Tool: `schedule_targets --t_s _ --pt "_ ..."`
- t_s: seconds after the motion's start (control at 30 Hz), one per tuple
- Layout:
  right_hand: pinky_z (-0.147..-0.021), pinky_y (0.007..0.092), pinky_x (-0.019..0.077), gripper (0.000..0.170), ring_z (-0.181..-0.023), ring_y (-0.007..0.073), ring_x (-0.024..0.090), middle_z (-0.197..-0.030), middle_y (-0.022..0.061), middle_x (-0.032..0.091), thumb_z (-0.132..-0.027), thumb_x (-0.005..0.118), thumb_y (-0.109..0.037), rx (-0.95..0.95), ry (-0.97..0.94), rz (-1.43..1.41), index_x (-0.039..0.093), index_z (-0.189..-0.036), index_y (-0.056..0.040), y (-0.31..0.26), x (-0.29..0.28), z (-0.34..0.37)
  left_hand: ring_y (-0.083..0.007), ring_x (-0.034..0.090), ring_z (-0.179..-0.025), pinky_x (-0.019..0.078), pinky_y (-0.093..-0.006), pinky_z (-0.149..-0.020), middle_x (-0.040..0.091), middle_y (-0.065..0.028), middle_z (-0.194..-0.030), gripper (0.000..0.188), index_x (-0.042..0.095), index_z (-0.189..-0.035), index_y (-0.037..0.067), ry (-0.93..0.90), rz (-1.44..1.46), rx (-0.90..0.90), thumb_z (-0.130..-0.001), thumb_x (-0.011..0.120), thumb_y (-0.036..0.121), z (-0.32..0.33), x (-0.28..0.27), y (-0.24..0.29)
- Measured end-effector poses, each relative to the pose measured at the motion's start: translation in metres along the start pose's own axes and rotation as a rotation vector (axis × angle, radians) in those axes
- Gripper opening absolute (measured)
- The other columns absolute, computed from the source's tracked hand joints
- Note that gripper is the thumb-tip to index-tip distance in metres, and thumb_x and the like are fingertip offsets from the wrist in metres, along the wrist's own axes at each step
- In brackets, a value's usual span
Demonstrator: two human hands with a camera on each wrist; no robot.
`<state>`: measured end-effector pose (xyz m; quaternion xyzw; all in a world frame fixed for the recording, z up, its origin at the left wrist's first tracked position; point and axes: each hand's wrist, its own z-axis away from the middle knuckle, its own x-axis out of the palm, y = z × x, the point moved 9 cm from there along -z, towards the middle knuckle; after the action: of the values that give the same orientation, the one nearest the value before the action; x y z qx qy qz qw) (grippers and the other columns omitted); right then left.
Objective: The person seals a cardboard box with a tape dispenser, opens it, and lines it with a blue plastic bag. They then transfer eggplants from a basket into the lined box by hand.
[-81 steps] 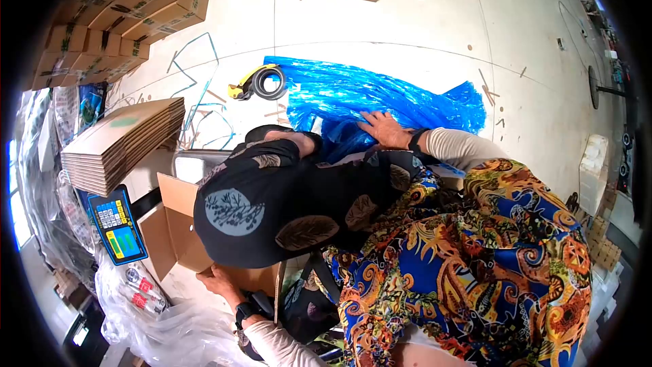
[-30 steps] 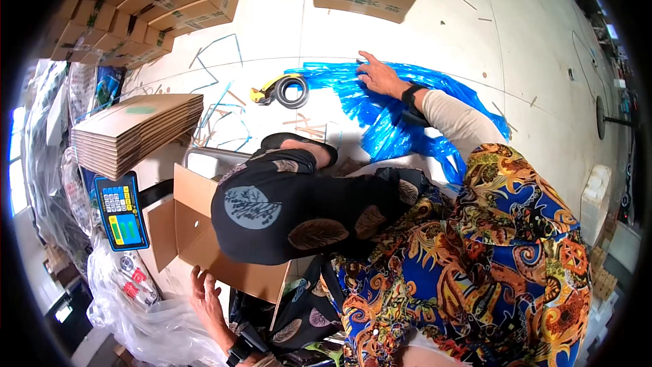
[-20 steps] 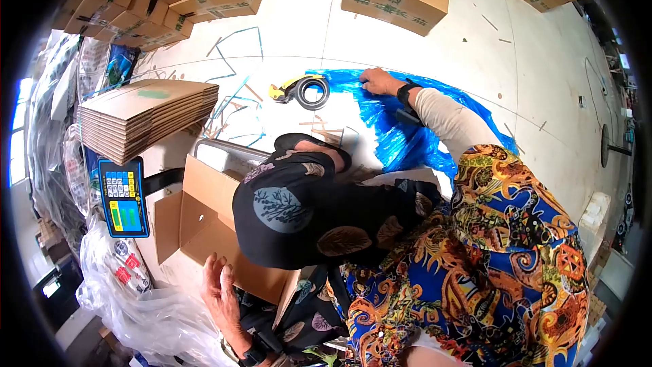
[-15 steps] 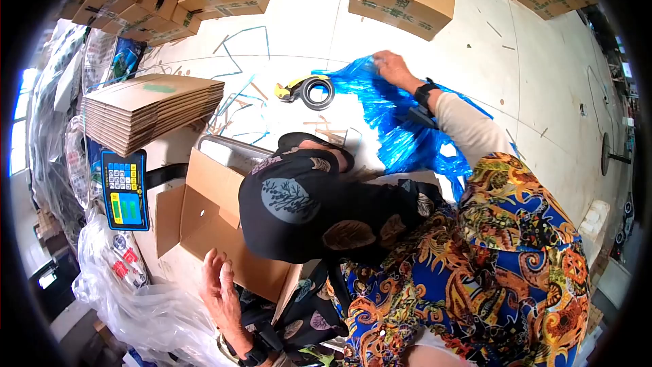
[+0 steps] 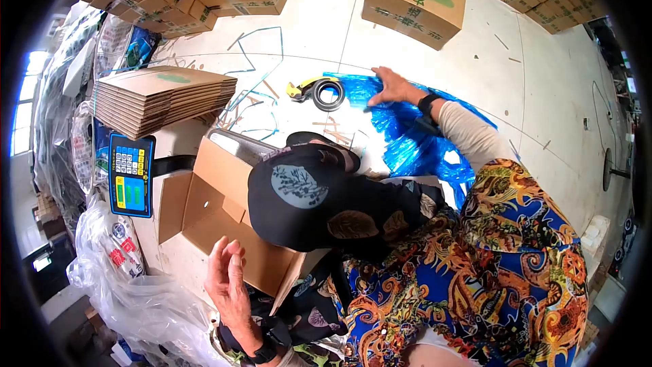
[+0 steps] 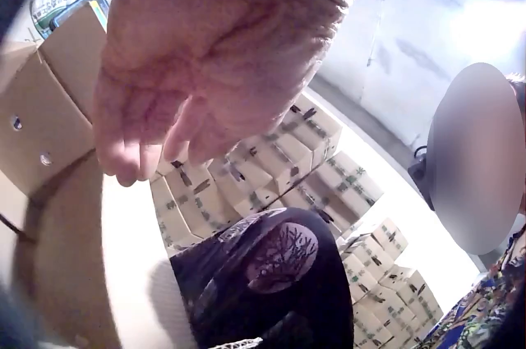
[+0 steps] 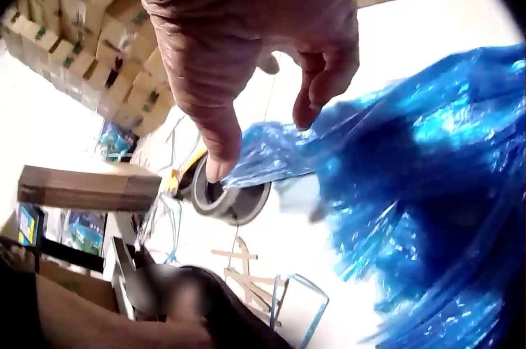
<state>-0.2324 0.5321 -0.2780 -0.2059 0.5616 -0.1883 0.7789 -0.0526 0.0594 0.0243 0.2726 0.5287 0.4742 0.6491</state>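
A heap of shiny blue plastic film (image 5: 407,139) lies on the floor in front of the person. My right hand (image 5: 397,90) is over its far end, thumb and fingers spread apart. In the right wrist view the thumb (image 7: 222,148) overlaps a strip of the blue film (image 7: 427,193), and nothing is pinched between thumb and fingers. An open cardboard box (image 5: 217,224) stands by the person's knee. Beside its near side my left hand (image 5: 231,285) is raised with loosely bent fingers, holding nothing; the left wrist view shows it above the box wall (image 6: 131,242).
A tape dispenser (image 5: 322,93) lies at the film's left end. Left stand a stack of flattened cartons (image 5: 163,95) and a scale display (image 5: 131,175). Clear plastic sheeting (image 5: 129,292) is at the lower left. Closed cartons (image 5: 414,7) stand at the back.
My right hand moved from the film's middle to its far end, gripped and lifted some, then let go. My left hand came off the box edge. The head view has shifted.
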Motion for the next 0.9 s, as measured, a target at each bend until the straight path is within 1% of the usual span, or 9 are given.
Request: schedule_targets --t_s 0.07,0.1,0.2,0.23,0.47,0.57,0.67,0.77,0.9 --pt "-0.105 0.0441 0.0394 0.118 -0.131 0.0402 0.04 -0.143 0.0257 0.038 -0.055 0.085 -0.052 0.058 -0.015 0.017 0.029 -0.145 0.0004 -0.011 0.021 0.006 -0.0174 0.063 -0.095 0.0497 -0.0291 -0.084 0.066 -0.0121 -0.108 0.032 0.056 -0.126 -0.002 0.011 -0.006 -0.031 -0.096 0.057 0.009 0.001 0.001 0.0" --pt "-0.093 0.0459 0.0481 0.079 -0.117 0.0405 0.053 -0.128 0.0251 0.052 -0.069 0.078 -0.041 0.008 0.17 0.112 0.048 -0.132 -0.003 -0.024 0.019 0.009 -0.0174 0.063 -0.095 0.0495 -0.029 -0.084 0.066 -0.0122 -0.108 0.032 0.056 -0.126 -0.003 0.012 -0.01 -0.048 -0.096 0.056 0.009 0.002 0.003 0.0" --pt "-0.083 0.0469 0.0512 0.031 -0.101 0.0403 0.061 -0.107 0.0236 0.064 -0.082 0.067 -0.025 0.114 0.038 0.161 0.063 -0.105 -0.0058 -0.015 0.037 -0.008 -0.0171 0.063 -0.095 0.0489 -0.0288 -0.084 0.067 -0.0123 -0.107 0.032 0.055 -0.126 -0.003 0.025 -0.001 -0.083 -0.096 0.055 0.008 -0.001 0.015 0.004" --pt "-0.071 0.0498 0.0516 0.012 -0.082 0.042 0.063 -0.086 0.0218 0.067 -0.085 0.055 -0.014 0.054 0.23 0.131 0.063 -0.087 -0.0056 -0.026 0.018 0.0 -0.017 0.063 -0.095 0.0488 -0.0287 -0.084 0.067 -0.0123 -0.107 0.032 0.055 -0.126 -0.003 0.018 -0.001 -0.08 -0.096 0.055 0.008 -0.001 0.016 0.007" --pt "-0.079 0.0458 0.0512 0.03 -0.09 0.0395 0.064 -0.093 0.0202 0.067 -0.084 0.063 -0.031 0.111 0.359 -0.174 0.06 -0.102 -0.0065 0.01 -0.022 -0.006 -0.0168 0.063 -0.095 0.0486 -0.0282 -0.083 0.067 -0.0121 -0.105 0.031 0.057 -0.124 -0.003 -0.02 0.009 -0.011 -0.096 0.056 0.009 -0.008 0.028 0.006" --pt "-0.095 0.0474 0.046 0.093 -0.116 0.0417 0.053 -0.138 0.0226 0.043 -0.064 0.082 -0.045 0.092 0.245 0.03 0.038 -0.136 -0.0061 -0.028 -0.004 0.012 -0.0169 0.063 -0.094 0.0488 -0.0284 -0.084 0.067 -0.0123 -0.105 0.03 0.057 -0.123 -0.003 -0.024 -0.004 -0.019 -0.096 0.056 0.009 -0.01 0.03 0.012" --pt "-0.082 0.0495 0.0516 0.058 -0.101 0.0425 0.061 -0.13 0.024 0.051 -0.076 0.071 -0.026 0.221 0.181 0.208 0.05 -0.126 -0.0065 -0.026 0.033 0.007 -0.0171 0.063 -0.093 0.0492 -0.0292 -0.084 0.067 -0.0127 -0.105 0.031 0.056 -0.124 -0.003 0.016 -0.004 -0.028 -0.096 0.057 0.01 -0.004 0.028 0.017" --pt "-0.07 0.0517 0.0534 0.014 -0.08 0.0427 0.065 -0.08 0.0235 0.065 -0.08 0.053 -0.009 0.215 0.394 0.17 0.065 -0.088 -0.007 -0.019 0.008 0.004 -0.0175 0.063 -0.094 0.0497 -0.0295 -0.084 0.067 -0.0131 -0.106 0.032 0.056 -0.125 -0.004 0.042 0.021 -0.019 -0.096 0.057 0.009 0.007 0.02 0.019" --pt "-0.074 0.0513 0.0522 0.016 -0.082 0.0425 0.065 -0.083 0.0224 0.067 -0.084 0.054 -0.016 0.128 0.51 0.033 0.064 -0.088 -0.0047 0.001 -0.059 -0.008 -0.0181 0.063 -0.094 0.0499 -0.0298 -0.085 0.067 -0.0138 -0.107 0.031 0.056 -0.124 -0.005 0.038 0.025 -0.052 -0.096 0.056 0.008 0.009 0.017 0.003"
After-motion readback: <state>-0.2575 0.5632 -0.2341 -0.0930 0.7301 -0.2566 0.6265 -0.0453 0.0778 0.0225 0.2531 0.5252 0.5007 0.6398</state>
